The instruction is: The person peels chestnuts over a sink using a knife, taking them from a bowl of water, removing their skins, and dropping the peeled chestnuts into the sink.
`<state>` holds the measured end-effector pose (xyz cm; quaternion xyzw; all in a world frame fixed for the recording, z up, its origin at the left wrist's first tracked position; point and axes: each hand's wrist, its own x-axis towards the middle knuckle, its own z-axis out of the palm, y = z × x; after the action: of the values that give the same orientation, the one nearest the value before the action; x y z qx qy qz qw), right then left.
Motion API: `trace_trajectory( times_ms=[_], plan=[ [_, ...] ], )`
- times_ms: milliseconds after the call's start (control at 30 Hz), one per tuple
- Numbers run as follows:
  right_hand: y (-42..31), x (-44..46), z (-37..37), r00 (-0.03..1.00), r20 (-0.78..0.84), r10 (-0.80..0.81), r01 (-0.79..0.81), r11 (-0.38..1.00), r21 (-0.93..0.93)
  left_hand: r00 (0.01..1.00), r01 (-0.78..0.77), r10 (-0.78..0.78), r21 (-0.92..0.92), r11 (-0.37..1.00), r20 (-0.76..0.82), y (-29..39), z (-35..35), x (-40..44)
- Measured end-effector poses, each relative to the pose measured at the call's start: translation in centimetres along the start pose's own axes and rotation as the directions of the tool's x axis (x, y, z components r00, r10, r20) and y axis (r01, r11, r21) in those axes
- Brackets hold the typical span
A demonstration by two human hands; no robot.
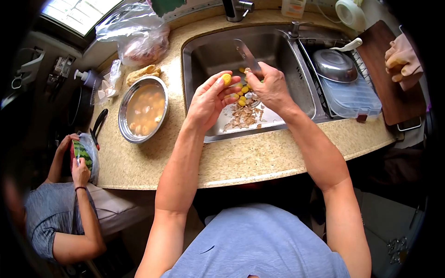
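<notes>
Over the sink [204, 55], my left hand [206, 99] pinches a peeled yellow chestnut [226, 79] between thumb and fingers. My right hand [273, 90] is wrapped round a knife [246, 54], its blade pointing up and away from me. A scrap of brown peel [247, 70] shows by the right thumb. Below the hands, several yellow chestnuts [242, 100] and a heap of brown peelings [243, 116] lie in the sink. To the left stands a metal bowl [122, 116] of cloudy water with pale brown chestnuts [144, 109] in it.
A faucet [235, 11] rises behind the sink. Right of it are a dish rack with a metal lid [334, 65], a clear blue plastic box [350, 95] and a wooden board [394, 83]. Plastic bags [139, 39] sit back left. Another person [60, 217] holds watermelon [81, 155] at left.
</notes>
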<state>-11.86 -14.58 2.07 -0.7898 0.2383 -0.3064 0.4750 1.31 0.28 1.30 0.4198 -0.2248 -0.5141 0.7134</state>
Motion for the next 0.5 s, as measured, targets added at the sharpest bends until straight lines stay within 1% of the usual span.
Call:
trace_trajectory(
  times_ms=[67,100,133,200,233,267,333,400,467,500],
  plan=[
    [0.2,-0.2,0.3,0.998,0.051,0.049,-0.049,0.999,0.002,0.997,-0.057,0.054,-0.048,0.997,-0.053,-0.4,-0.5,0.3],
    [0.1,-0.5,1.0,0.996,0.009,-0.089,0.089,0.996,-0.014,0.996,-0.076,0.072,-0.104,0.992,-0.045,-0.5,-0.7,0.4],
    [0.1,-0.6,1.0,0.996,0.010,-0.093,0.094,0.996,-0.012,0.996,-0.080,0.076,-0.101,0.992,-0.046,-0.7,-0.9,0.5],
    [-0.2,-1.0,1.0,0.984,0.149,-0.096,0.122,0.976,-0.178,0.992,-0.128,0.125,-0.245,0.961,-0.028,-0.9,-0.9,0.6],
    [-0.1,-1.3,1.3,0.978,0.145,-0.149,0.168,0.977,-0.133,0.992,-0.130,0.126,-0.245,0.961,-0.029,-0.9,-0.8,0.5],
    [-0.2,-1.2,1.3,0.978,0.145,-0.148,0.168,0.977,-0.133,0.992,-0.126,0.124,-0.258,0.958,-0.023,-0.9,-0.7,0.4],
    [-0.3,-1.0,1.0,0.982,0.187,-0.005,0.040,0.982,-0.182,0.993,-0.117,0.118,-0.270,0.956,-0.014,-0.9,-0.5,0.4],
    [-0.2,-0.9,0.8,0.983,0.181,0.008,0.027,0.981,-0.191,0.994,-0.105,0.092,-0.264,0.959,-0.064,-1.0,-0.4,0.5],
    [-0.2,-1.0,0.9,0.984,0.176,0.019,0.016,0.981,-0.195,0.994,-0.106,0.091,-0.285,0.953,-0.063,-1.1,-0.2,0.6],
    [-0.3,-1.2,1.1,0.982,0.191,-0.013,0.036,0.993,-0.117,0.994,-0.108,0.092,-0.308,0.945,-0.066,-1.1,-0.1,0.6]
  ],
)
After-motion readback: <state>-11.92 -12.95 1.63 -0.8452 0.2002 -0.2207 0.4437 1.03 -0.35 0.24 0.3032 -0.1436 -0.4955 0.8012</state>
